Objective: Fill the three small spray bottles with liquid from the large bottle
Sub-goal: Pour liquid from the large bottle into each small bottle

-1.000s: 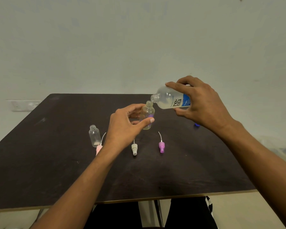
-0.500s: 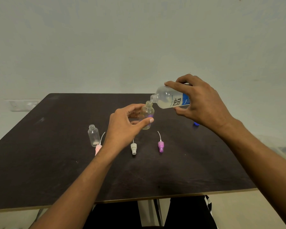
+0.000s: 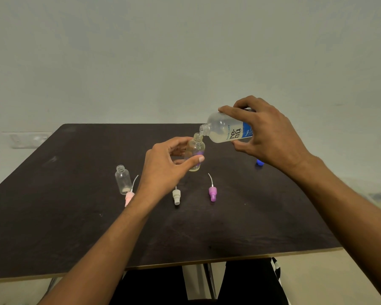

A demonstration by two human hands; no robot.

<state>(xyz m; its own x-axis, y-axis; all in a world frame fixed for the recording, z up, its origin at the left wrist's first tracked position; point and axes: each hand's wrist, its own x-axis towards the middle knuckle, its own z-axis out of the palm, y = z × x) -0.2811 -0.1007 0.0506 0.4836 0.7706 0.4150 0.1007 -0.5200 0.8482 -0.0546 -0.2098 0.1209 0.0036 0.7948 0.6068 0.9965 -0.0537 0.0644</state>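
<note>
My right hand (image 3: pixel 268 137) grips the large clear bottle (image 3: pixel 226 130) with a blue and white label, tipped on its side so its open neck touches the mouth of a small clear spray bottle (image 3: pixel 195 154). My left hand (image 3: pixel 165 168) holds that small bottle between thumb and fingers above the dark table (image 3: pixel 53 227). A little pale liquid lies in the small bottle's bottom. A second small bottle (image 3: pixel 123 182) stands open at the left. Any third small bottle is hidden.
Three spray tops with dip tubes lie on the table: a pink one (image 3: pixel 129 197), a white one (image 3: pixel 176 196) and a purple one (image 3: pixel 212 192). A blue cap (image 3: pixel 260 162) sits behind my right wrist. The table's front edge runs near my forearms.
The large bottle has tipped slightly further, its neck staying at the small bottle's mouth. Both hands have kept almost the same place.
</note>
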